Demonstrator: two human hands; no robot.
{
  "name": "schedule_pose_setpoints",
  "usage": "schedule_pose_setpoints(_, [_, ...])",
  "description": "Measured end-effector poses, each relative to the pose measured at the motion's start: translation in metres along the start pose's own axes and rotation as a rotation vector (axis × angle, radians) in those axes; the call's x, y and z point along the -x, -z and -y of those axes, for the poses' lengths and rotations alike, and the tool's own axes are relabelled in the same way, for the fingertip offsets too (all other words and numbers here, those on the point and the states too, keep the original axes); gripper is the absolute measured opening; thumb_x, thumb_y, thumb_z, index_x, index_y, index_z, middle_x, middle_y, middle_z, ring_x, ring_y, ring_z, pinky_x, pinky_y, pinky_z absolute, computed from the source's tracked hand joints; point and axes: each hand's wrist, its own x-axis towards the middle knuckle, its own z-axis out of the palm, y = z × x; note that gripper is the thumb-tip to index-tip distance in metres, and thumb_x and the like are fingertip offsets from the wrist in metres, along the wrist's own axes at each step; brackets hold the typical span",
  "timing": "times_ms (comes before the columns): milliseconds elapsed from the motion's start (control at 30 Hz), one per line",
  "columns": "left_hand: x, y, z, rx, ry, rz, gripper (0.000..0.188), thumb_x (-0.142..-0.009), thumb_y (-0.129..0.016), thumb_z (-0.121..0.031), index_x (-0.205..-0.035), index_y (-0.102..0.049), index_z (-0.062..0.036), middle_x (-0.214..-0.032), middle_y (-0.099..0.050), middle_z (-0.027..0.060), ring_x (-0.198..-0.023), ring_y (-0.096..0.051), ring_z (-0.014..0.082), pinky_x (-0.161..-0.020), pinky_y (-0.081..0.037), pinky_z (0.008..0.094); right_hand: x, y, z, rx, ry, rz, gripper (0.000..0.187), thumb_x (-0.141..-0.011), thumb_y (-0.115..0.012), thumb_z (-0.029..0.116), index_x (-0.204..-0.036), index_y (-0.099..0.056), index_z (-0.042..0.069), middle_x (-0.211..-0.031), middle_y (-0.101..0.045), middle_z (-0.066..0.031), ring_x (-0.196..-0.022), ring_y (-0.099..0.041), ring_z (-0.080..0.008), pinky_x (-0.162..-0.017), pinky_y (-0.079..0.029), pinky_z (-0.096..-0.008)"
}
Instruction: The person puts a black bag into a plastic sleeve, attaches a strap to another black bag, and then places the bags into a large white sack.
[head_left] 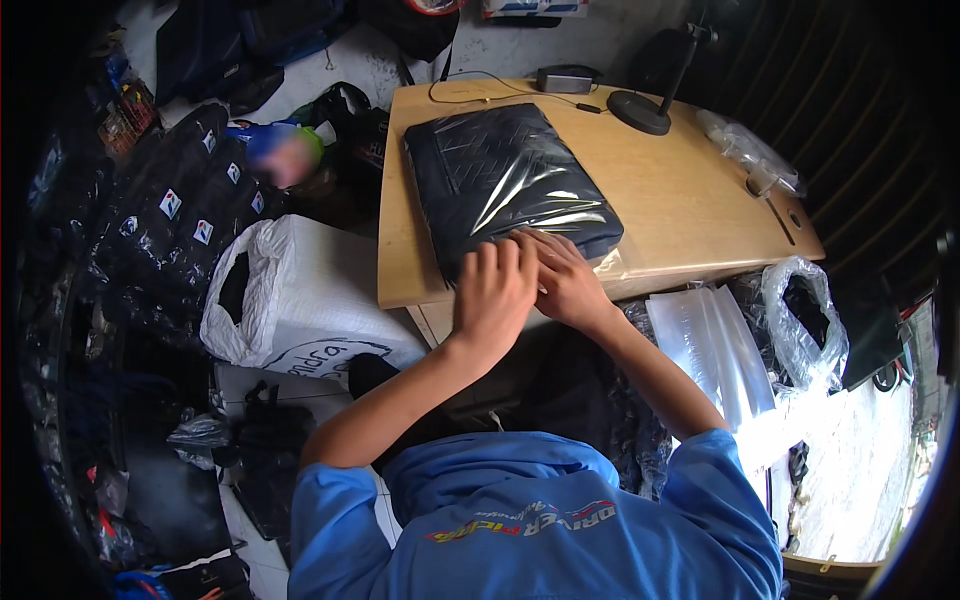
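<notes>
A flat dark navy bag (480, 150) lies on the wooden table, wrapped in a shiny clear plastic sleeve (525, 185). Creases in the plastic fan out from the near edge, where both hands meet. My left hand (497, 295) is closed at that edge, its fingers bent over the plastic. Close against it, my right hand (565, 275) is closed too, fingers together and pressing on the plastic at the same spot. The fingertips are partly hidden, so the exact pinch does not show.
The wooden table (680, 210) carries a black round-based stand (640, 112), a small grey box (566, 78) with a cable, and crumpled clear plastic (750, 150). Left stands a white sack (320, 290) beside wrapped black bags (170, 215). Clear plastic sleeves (710, 345) lie right.
</notes>
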Motion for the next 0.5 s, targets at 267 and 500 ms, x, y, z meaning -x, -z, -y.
schedule_pose_setpoints(267, [-0.014, -0.017, 0.001, 0.166, -0.112, -0.162, 0.019, -0.071, -0.059, -0.005, -0.088, -0.057, 0.0000, -0.079, -0.052, 0.0071, -0.073, -0.060, 0.0155, -0.055, -0.051, 0.0239, 0.012, -0.003, -0.025, 0.118, 0.005, 0.266, 0.046, -0.078, -0.062, 0.018, -0.121, -0.054, 0.005, -0.130, -0.051, -0.0094, -0.127, -0.042, -0.0252, -0.104, -0.031, -0.0493])
schedule_pose_setpoints(500, [-0.023, -0.016, 0.019, 0.036, -0.399, -0.257, 0.015, -0.071, -0.059, -0.007, -0.085, -0.057, -0.0003, -0.079, -0.050, 0.0063, -0.074, -0.060, 0.0148, -0.056, -0.053, 0.0199, -0.010, -0.008, -0.007, 0.085, -0.136, 0.149, 0.051, -0.079, -0.057, 0.021, -0.128, -0.048, 0.008, -0.126, -0.053, -0.0094, -0.123, -0.045, -0.0237, -0.103, -0.030, -0.0541])
